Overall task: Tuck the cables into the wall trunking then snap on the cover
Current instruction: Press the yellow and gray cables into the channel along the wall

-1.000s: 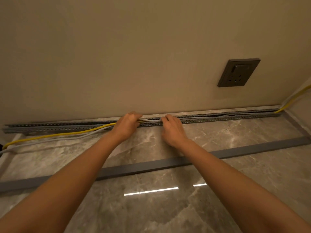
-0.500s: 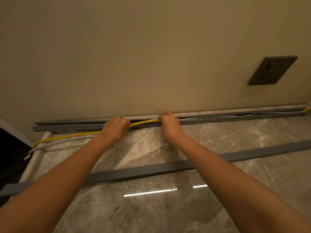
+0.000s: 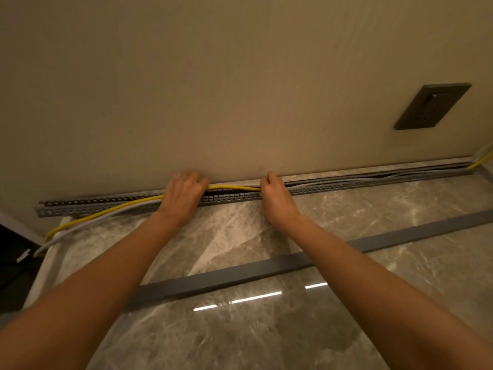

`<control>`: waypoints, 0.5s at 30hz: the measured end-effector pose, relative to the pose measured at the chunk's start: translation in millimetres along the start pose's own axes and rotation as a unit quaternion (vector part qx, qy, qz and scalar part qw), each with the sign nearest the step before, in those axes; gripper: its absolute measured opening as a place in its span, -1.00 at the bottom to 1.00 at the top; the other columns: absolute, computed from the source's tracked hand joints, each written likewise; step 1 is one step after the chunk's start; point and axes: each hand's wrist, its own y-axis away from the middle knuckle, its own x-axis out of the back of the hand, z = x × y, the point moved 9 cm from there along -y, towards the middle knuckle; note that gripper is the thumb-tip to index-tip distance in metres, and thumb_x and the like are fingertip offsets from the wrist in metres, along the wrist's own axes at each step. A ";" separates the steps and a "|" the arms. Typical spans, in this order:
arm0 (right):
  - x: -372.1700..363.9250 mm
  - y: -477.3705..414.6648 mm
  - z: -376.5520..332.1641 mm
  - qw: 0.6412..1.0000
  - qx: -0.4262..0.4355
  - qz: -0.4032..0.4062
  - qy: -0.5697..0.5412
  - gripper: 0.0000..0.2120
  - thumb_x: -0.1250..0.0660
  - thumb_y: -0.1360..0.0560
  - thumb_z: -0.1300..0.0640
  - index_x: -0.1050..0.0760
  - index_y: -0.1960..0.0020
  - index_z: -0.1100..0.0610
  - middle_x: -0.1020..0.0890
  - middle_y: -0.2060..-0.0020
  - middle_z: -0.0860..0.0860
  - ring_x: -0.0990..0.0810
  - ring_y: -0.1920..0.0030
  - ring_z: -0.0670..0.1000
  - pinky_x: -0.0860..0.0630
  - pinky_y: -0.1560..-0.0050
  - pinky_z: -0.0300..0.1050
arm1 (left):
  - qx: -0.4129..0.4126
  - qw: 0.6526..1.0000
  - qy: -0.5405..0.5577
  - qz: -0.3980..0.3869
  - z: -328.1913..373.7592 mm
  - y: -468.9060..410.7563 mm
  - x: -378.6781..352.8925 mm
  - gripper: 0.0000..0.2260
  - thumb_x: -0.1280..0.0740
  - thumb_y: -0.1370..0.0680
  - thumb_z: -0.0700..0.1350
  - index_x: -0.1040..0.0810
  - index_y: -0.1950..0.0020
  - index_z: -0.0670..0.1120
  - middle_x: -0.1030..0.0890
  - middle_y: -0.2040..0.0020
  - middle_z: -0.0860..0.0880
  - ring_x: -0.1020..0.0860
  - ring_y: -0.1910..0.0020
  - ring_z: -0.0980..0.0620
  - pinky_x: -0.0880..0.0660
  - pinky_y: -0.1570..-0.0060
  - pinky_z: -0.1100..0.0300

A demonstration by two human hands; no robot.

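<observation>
Your left hand (image 3: 182, 194) and right hand (image 3: 276, 197) both pinch the yellow cable (image 3: 234, 187) over the trunking (image 3: 229, 199); the cover (image 3: 266, 269) lies at six o'clock.

Plain beige wall (image 3: 213, 89), dark socket plate (image 3: 432, 106) at right. Glossy grey marble floor (image 3: 266, 340) reflecting strip light (image 3: 237, 300). Warm, dim lighting.

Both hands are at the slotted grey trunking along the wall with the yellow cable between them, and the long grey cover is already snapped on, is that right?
Not quite: the head view shows the long grey cover strip lying loose on the marble floor, not snapped on. The rest stands.
</observation>
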 end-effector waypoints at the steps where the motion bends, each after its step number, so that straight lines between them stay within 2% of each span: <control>1: -1.1 0.9 0.9 1.000 0.001 -0.003 0.001 -0.71 -0.16 -0.49 0.49 -0.42 -0.18 0.36 -0.38 -0.26 0.23 -0.39 -0.26 0.19 -0.40 -0.21 0.03 | 0.006 1.000 0.028 -0.002 0.6 0.7 -1.7 -0.85 -0.44 -0.37 -0.33 -0.57 0.09 -0.25 -0.59 0.11 -0.27 -0.60 0.16 -0.27 -0.53 0.26 0.02; 2: -2.0 1.6 2.1 1.000 0.002 -0.004 0.000 -0.73 -0.15 -0.50 0.48 -0.43 -0.17 0.37 -0.39 -0.25 0.23 -0.39 -0.25 0.19 -0.40 -0.20 0.03 | 0.018 0.998 0.062 0.001 -1.2 0.3 -4.8 -0.87 -0.33 -0.50 -0.26 -0.54 -0.01 -0.27 -0.55 -0.01 -0.29 -0.57 0.04 -0.30 -0.50 0.13 -0.05; 3: -2.3 1.4 3.3 1.000 0.004 -0.002 -0.001 -0.75 -0.15 -0.51 0.48 -0.44 -0.16 0.38 -0.40 -0.24 0.23 -0.40 -0.24 0.19 -0.41 -0.19 0.03 | 0.025 0.995 0.094 0.005 -1.8 -0.3 -8.0 -0.81 -0.25 -0.57 -0.17 -0.52 -0.04 -0.29 -0.53 -0.06 -0.30 -0.54 -0.02 -0.31 -0.47 0.07 -0.08; 6: -1.3 -0.4 4.8 1.000 -0.002 0.005 -0.019 -0.78 -0.15 -0.51 0.47 -0.48 -0.10 0.40 -0.42 -0.21 0.24 -0.44 -0.20 0.19 -0.43 -0.14 0.02 | 0.007 0.987 0.162 0.016 10.2 -1.5 -9.7 -0.68 -0.21 -0.59 -0.03 -0.57 -0.03 -0.28 -0.56 -0.02 -0.30 -0.54 -0.03 -0.27 -0.46 0.04 -0.06; 10: 0.8 0.1 7.5 1.000 -0.004 0.006 -0.011 -0.80 -0.15 -0.54 0.43 -0.48 -0.11 0.38 -0.42 -0.21 0.24 -0.48 -0.17 0.21 -0.44 -0.11 0.03 | 0.025 0.970 0.240 0.015 24.1 -13.6 -11.1 -0.74 -0.27 -0.57 -0.13 -0.63 -0.03 -0.29 -0.57 0.00 -0.31 -0.54 -0.04 -0.25 -0.45 0.00 -0.04; 15: 6.2 -1.5 11.7 1.000 -0.012 0.010 -0.011 -0.73 -0.11 -0.51 0.49 -0.43 -0.16 0.35 -0.42 -0.22 0.25 -0.48 -0.17 0.22 -0.41 -0.11 0.04 | 0.119 0.938 0.325 0.021 18.8 -22.1 -15.9 -0.87 -0.37 -0.48 -0.28 -0.67 0.05 -0.31 -0.62 0.00 -0.29 -0.52 -0.07 -0.21 -0.40 0.02 0.09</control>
